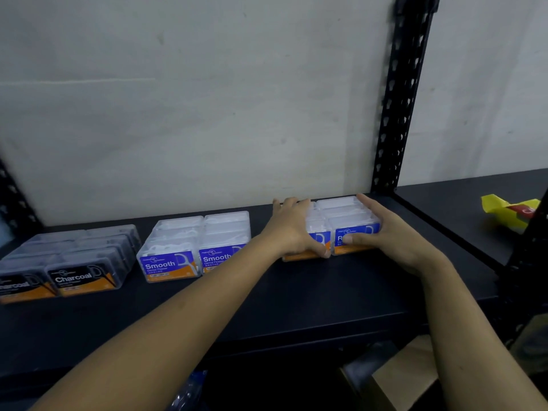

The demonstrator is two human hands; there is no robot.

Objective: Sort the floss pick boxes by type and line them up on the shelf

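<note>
Three groups of floss pick boxes stand in rows on the black shelf [267,298]. At the left are dark Charcoal boxes [80,262], in the middle clear Smooth boxes [195,247] with blue labels. At the right stands a third group of clear blue-label boxes [347,216] in two rows; its label is mostly covered, only an "R" shows. My left hand [293,229] lies over the left row of this group, thumb on its front. My right hand [385,232] clasps the right row from the side, thumb across the front label.
A black perforated upright post [400,99] rises behind the right group. Beyond it, on the neighbouring shelf, lies a yellow packet [507,210]. A pale wall backs the shelf. Cardboard [406,378] shows below the shelf at the lower right.
</note>
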